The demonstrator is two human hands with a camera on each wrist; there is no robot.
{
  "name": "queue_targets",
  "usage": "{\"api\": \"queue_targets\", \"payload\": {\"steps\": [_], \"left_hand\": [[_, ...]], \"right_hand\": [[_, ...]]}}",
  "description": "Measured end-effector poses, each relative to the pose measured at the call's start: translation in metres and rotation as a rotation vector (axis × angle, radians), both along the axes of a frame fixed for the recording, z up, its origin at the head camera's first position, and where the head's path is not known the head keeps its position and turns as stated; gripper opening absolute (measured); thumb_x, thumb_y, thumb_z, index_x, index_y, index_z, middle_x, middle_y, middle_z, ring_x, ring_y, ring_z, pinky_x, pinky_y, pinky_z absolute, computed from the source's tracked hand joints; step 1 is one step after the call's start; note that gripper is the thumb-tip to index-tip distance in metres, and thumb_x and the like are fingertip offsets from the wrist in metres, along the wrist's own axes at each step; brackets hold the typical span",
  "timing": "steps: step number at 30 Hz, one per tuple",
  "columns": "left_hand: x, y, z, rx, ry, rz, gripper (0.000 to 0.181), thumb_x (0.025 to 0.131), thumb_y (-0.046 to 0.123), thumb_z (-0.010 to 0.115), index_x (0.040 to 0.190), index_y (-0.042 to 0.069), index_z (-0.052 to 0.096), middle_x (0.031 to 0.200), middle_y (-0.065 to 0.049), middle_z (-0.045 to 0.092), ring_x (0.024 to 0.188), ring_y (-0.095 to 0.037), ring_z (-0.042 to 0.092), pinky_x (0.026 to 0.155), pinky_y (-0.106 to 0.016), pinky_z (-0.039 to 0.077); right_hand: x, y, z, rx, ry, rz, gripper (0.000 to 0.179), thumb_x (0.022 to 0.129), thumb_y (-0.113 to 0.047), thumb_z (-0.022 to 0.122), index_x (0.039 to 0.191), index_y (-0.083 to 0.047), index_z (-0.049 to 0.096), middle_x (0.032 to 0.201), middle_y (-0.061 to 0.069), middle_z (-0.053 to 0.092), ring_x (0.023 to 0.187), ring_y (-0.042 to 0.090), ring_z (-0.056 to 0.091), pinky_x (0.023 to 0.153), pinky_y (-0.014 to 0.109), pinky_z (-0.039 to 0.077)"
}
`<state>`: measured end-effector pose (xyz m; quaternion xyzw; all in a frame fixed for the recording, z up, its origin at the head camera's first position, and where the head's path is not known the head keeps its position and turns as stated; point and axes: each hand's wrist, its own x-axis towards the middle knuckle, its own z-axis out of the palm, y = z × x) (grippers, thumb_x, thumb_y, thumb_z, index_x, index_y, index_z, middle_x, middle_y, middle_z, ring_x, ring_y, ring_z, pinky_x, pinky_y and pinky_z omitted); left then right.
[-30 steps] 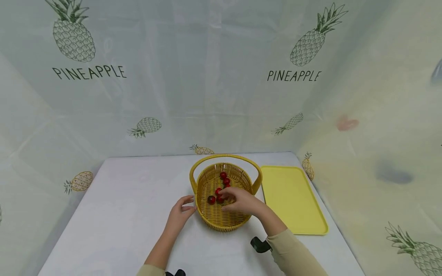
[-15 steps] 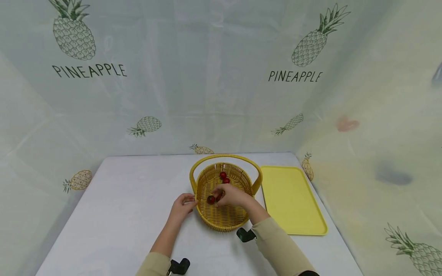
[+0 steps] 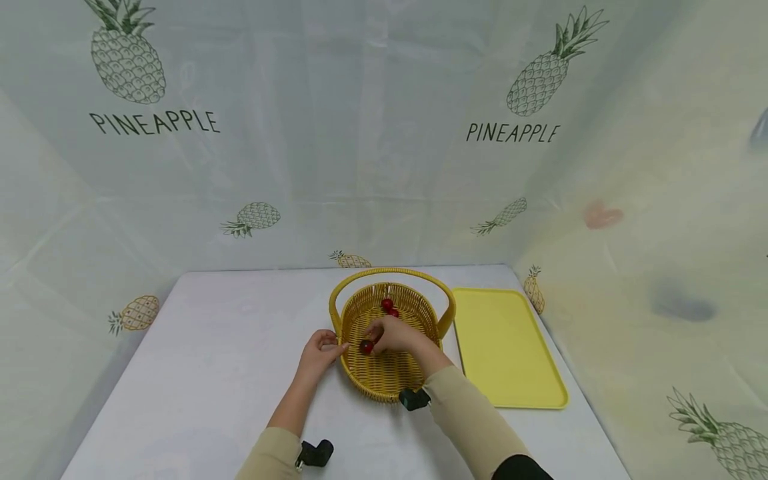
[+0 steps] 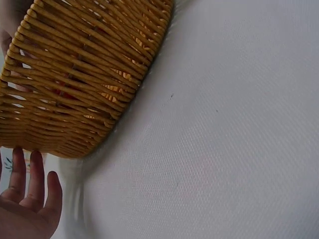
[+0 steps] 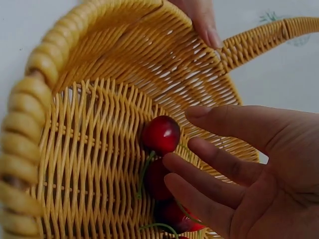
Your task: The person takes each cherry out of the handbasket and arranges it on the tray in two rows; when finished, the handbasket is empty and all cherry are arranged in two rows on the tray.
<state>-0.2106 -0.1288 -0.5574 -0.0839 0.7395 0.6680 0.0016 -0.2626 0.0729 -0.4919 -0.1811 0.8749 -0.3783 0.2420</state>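
Several dark red cherries (image 5: 161,135) with green stems lie on the floor of the yellow-brown wicker basket (image 3: 384,390). My right hand (image 3: 396,335) reaches down inside it. In the right wrist view the fingers (image 5: 214,184) are spread and slightly bent beside a row of cherries, fingertips against or close to them, gripping none. One cherry (image 3: 367,347) shows left of that hand in the head view. My left hand (image 3: 318,357) is at the basket's left side, thumb at the rim; its fingers (image 4: 36,181) are straight, tips by the outer wall. Some cherries are hidden under my right hand.
A yellow rectangular tray (image 3: 510,353) lies right of the basket on the white table (image 3: 228,360). The basket's tall handle (image 3: 393,270) arches over its far side. A pineapple-print cloth (image 3: 372,167) hangs behind.
My right hand has moved left and lower among the cherries, covering several of them. My left hand has come closer to the basket, its thumb now at the rim. The tray has stayed put.
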Motion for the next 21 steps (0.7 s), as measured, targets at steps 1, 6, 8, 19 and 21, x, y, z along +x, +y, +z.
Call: {"api": "queue_targets", "payload": {"steps": [1, 6, 8, 19, 21], "left_hand": [[0.000, 0.000, 0.000, 0.001, 0.005, -0.004, 0.036, 0.083, 0.012, 0.079, 0.106, 0.000, 0.054, 0.100, -0.011, 0.058, 0.077, -0.012, 0.059, 0.064, -0.026, 0.046], [0.000, -0.001, -0.001, 0.026, 0.027, -0.020, 0.037, 0.083, 0.008, 0.078, 0.109, -0.002, 0.054, 0.104, -0.017, 0.059, 0.077, -0.014, 0.061, 0.067, -0.024, 0.048], [0.000, -0.002, -0.001, 0.041, 0.037, -0.030, 0.037, 0.084, 0.007, 0.076, 0.111, -0.004, 0.053, 0.106, -0.019, 0.059, 0.078, -0.014, 0.062, 0.068, -0.023, 0.049], [0.001, -0.001, -0.001, 0.084, 0.011, -0.024, 0.040, 0.085, 0.006, 0.075, 0.116, -0.004, 0.053, 0.108, -0.019, 0.058, 0.082, -0.017, 0.063, 0.068, -0.022, 0.049], [0.002, -0.001, 0.000, 0.083, 0.009, -0.020, 0.042, 0.083, 0.005, 0.076, 0.116, -0.004, 0.052, 0.108, -0.018, 0.058, 0.085, -0.020, 0.064, 0.069, -0.023, 0.050]], "right_hand": [[-0.001, 0.000, 0.000, -0.003, -0.010, -0.003, 0.042, 0.080, 0.002, 0.077, 0.120, 0.000, 0.066, 0.104, 0.011, 0.065, 0.089, 0.019, 0.059, 0.076, 0.039, 0.054], [-0.004, -0.004, -0.001, -0.003, -0.066, -0.006, 0.042, 0.081, 0.004, 0.076, 0.121, -0.001, 0.066, 0.108, 0.012, 0.063, 0.092, 0.021, 0.060, 0.076, 0.045, 0.055], [-0.005, -0.006, -0.001, 0.000, -0.088, -0.001, 0.042, 0.080, 0.005, 0.076, 0.120, -0.002, 0.066, 0.108, 0.012, 0.063, 0.092, 0.022, 0.060, 0.076, 0.045, 0.055], [-0.012, -0.014, -0.006, 0.014, -0.187, 0.014, 0.040, 0.079, 0.012, 0.073, 0.117, -0.001, 0.067, 0.105, 0.012, 0.060, 0.084, 0.022, 0.062, 0.076, 0.043, 0.055], [-0.012, -0.015, -0.007, 0.030, -0.198, 0.034, 0.040, 0.080, 0.013, 0.072, 0.117, 0.000, 0.067, 0.105, 0.011, 0.060, 0.084, 0.021, 0.062, 0.076, 0.043, 0.056]]}}
